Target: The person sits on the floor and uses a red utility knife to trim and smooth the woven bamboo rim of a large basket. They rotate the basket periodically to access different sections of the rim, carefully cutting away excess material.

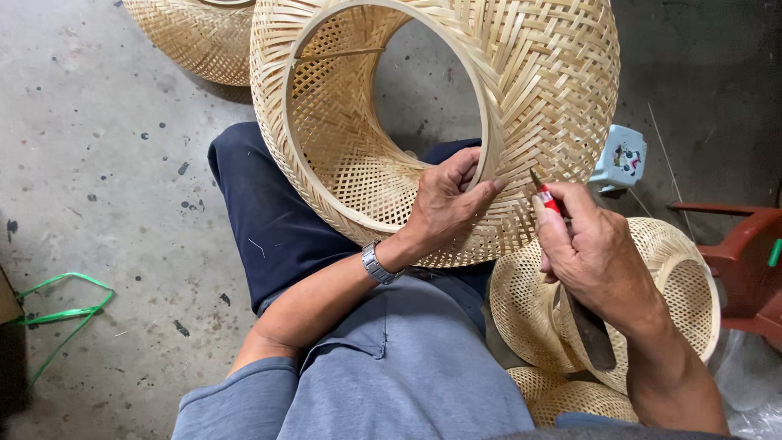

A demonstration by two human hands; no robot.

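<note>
You've got open concrete floor all down the left edge, only a green strap loop lying near its lower left. The right is crowded: stacked woven baskets, a red plastic stool, a small pale stool, maybe thin sticks on the floor there too. Another basket blocks the top left.

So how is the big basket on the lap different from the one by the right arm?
The big woven basket is held tilted on the lap by the left hand; the smaller woven basket lies on the floor. The big one has a smooth hoop rim and tighter weave. Both are pale bamboo.
</note>
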